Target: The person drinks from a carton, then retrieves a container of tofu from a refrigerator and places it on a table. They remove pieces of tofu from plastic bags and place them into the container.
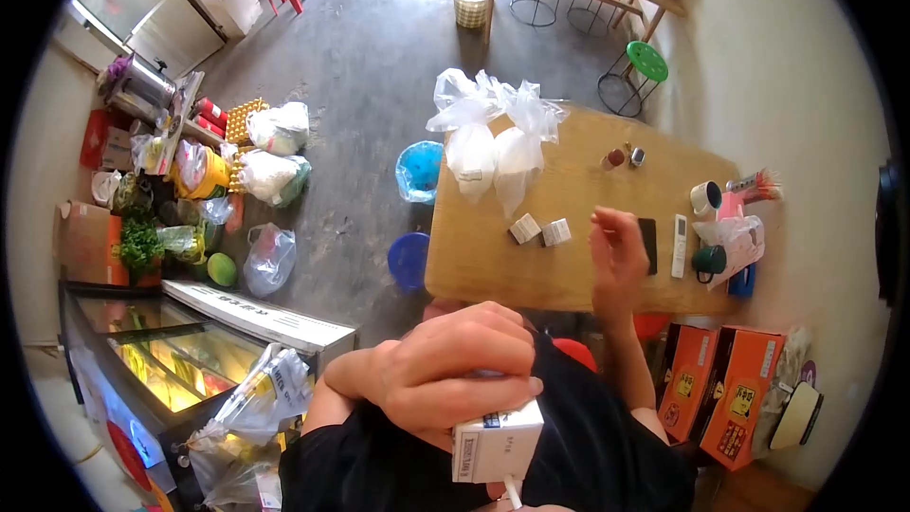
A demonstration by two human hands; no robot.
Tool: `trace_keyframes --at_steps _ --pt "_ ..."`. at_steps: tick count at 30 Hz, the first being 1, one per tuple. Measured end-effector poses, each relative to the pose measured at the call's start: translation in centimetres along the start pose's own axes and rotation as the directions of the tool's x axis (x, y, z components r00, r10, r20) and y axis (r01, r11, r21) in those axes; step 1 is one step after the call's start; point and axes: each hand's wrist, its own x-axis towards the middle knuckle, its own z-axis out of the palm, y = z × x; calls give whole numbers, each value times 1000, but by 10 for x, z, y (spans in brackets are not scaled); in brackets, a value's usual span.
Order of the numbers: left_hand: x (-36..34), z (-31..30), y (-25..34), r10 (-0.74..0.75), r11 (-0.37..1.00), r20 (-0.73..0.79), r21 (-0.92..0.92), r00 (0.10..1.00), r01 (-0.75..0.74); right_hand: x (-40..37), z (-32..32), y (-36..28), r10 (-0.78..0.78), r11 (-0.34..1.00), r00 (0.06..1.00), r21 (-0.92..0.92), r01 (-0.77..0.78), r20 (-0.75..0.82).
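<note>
My left hand [464, 365] is wrapped round a small white drink carton [498, 450], held up close below the camera. A white straw [513, 491] sticks out of the carton toward me. My right hand [621, 254] is raised over the right part of the wooden table [588, 284], fingers loosely bent and apart, with nothing in them. Just beyond it lie a black phone [649, 245] and a white remote control [680, 245]. Two small white boxes [524, 228] stand side by side to the left of that hand.
Two tied white plastic bags [498, 156] stand at the table's back left. Mugs [706, 196] and a pink packet line its right side. A blue bin [418, 171] and a blue bucket [409, 261] are beside the table. Orange boxes [739, 398] stand at right, a glass-topped display fridge [180, 365] at left.
</note>
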Motion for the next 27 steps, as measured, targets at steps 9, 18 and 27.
trace_keyframes --at_steps 9,18,27 --pt "-3 8 -16 -136 991 -14 -21 991 135 -78 31 181 433 760 890 -589 -276 141" --pt "-9 18 -24 -114 992 -111 42 987 119 -47 45 230 424 845 886 -436 -310 190" --pt "-13 36 -13 -101 951 -309 250 946 183 -37 72 213 467 788 780 -596 -155 416"
